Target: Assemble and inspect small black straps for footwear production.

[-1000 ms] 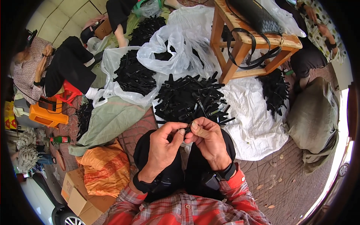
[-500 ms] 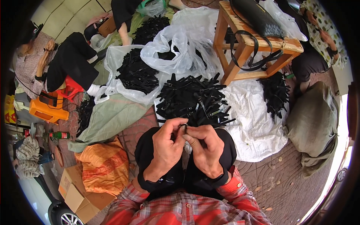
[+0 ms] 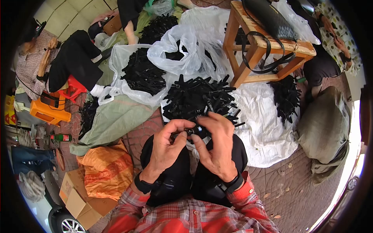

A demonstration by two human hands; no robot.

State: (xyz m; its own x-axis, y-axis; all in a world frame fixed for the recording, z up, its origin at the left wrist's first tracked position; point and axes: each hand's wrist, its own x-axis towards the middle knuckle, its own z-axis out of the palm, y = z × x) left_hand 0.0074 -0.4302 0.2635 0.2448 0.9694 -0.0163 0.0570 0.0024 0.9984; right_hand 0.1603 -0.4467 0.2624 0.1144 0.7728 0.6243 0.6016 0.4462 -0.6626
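Note:
My left hand [image 3: 165,149] pinches a small black strap-like piece [image 3: 190,131] with a shiny part between its thumb and bent fingers. Close against it on the right is my right hand [image 3: 218,149], its thumb and forefinger spread apart around the end of the piece. Whether the right fingertips touch it is hard to see. Both hands are held above my knees. Just beyond them lies a heap of black strap-like pieces [image 3: 198,95], some with shiny metal bits.
Clear plastic bags [image 3: 173,48] and a second black heap [image 3: 142,73] lie beyond. A wooden stool [image 3: 252,64] carries a black handbag [image 3: 268,19]. An orange sack [image 3: 107,171] and a cardboard box [image 3: 79,202] are at the left. Other people sit around; a grey-green sack [image 3: 324,124] stands right.
My right thumb and forefinger have moved apart from their pinch, and the right hand has risen slightly. My left hand keeps its pinch, slightly left of before.

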